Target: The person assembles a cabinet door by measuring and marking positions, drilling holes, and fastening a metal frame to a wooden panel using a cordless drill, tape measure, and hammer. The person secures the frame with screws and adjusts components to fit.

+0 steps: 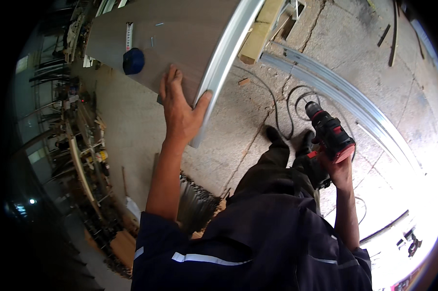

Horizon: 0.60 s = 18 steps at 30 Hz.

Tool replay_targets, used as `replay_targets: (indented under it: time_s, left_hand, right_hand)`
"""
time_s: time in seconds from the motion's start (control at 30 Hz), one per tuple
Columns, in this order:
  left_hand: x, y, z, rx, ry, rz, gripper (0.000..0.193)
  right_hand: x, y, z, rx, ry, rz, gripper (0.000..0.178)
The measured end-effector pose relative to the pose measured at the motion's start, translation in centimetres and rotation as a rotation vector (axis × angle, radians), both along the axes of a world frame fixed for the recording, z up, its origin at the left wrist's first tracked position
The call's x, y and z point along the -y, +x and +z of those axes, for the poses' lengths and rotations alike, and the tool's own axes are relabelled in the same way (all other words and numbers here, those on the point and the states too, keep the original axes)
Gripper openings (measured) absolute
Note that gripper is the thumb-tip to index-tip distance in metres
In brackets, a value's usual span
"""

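My left hand [179,107] rests flat on the near corner of a long brown panel [180,34], the thumb hooked over its silver metal edge rail [224,60]. On the panel lie a blue tape measure [133,61] with its tape pulled out and a couple of small screws. My right hand [341,169] grips a black and red cordless drill [329,132], held low at my right side, its chuck pointing away from me toward the floor.
Wooden blocks [258,35] prop the panel above the concrete floor. Long aluminium rails [345,94] lie on the floor to the right, with a black cable [282,104] looped beside my shoes. A cluttered rack [86,160] stands at the left.
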<state>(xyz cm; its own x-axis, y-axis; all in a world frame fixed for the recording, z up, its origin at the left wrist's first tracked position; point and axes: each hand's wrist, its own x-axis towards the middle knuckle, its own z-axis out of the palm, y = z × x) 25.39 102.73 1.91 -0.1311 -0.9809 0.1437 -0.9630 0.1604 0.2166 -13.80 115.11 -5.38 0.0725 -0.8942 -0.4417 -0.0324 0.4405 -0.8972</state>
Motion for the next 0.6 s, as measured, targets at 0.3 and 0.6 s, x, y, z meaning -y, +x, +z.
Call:
replay_targets:
  time_s: [0.3, 0.6]
  left_hand:
    - [0.0, -0.2, 0.6, 0.028, 0.067, 0.024, 0.084]
    - [0.1, 0.7, -0.3, -0.025, 0.079, 0.001, 0.084]
  right_hand:
    - [1.0, 0.0, -2.1, 0.381, 0.234, 0.220, 0.036]
    - [1.6, 6.3, -5.9, 0.455, -0.280, 0.217, 0.048]
